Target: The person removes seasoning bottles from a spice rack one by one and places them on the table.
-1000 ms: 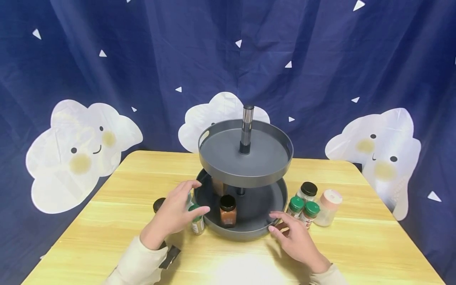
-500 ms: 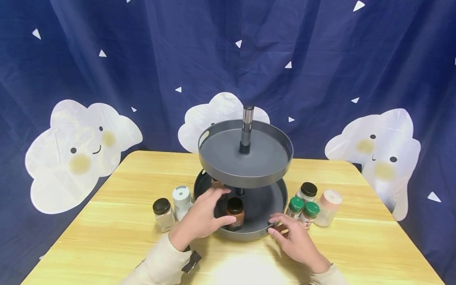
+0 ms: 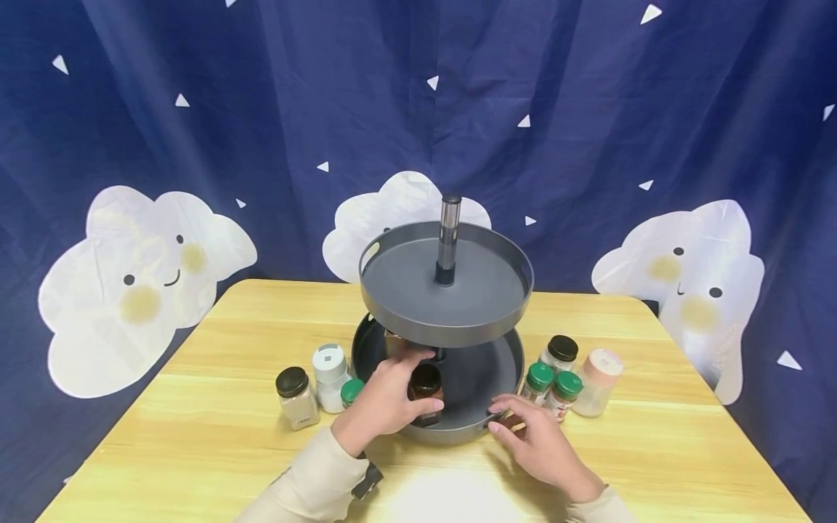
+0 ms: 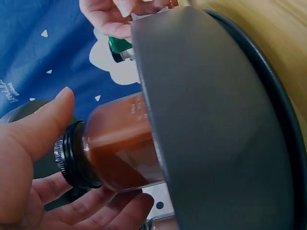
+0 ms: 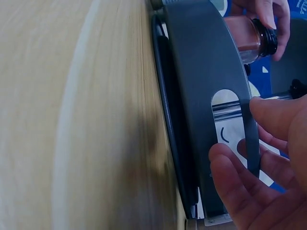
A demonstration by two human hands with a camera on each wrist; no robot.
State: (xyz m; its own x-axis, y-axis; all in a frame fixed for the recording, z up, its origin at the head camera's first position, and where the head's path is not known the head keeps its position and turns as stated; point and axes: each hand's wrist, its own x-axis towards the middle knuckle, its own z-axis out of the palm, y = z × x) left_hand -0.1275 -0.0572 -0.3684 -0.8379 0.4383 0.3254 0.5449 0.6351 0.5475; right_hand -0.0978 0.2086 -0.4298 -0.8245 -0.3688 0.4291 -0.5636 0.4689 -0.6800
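A two-tier round grey rack stands mid-table: a bare upper tray (image 3: 421, 282) above a lower tray (image 3: 480, 385). In the lower tray is a square jar (image 4: 125, 142) of orange-brown powder with a black lid. My left hand (image 3: 386, 392) is around that jar, thumb straight on the near side and fingers behind. A slight gap shows between thumb and lid in the left wrist view. My right hand (image 3: 546, 450) grips the lower tray's rim at its handle slot (image 5: 225, 112). Further back, a brown-topped container (image 3: 394, 344) is partly hidden.
To the left stand a black-lidded jar (image 3: 298, 399), a white-capped shaker (image 3: 330, 378) and a green-capped jar (image 3: 352, 390), partly behind my left hand. On the right are two green-capped jars (image 3: 565, 392), a black-lidded jar (image 3: 560, 350) and a pink-capped bottle (image 3: 598, 381).
My left hand has moved right, from beside the green-capped jar to around the orange-brown jar. That jar shifted slightly right at first, then stayed put. My right hand stays at the rim.
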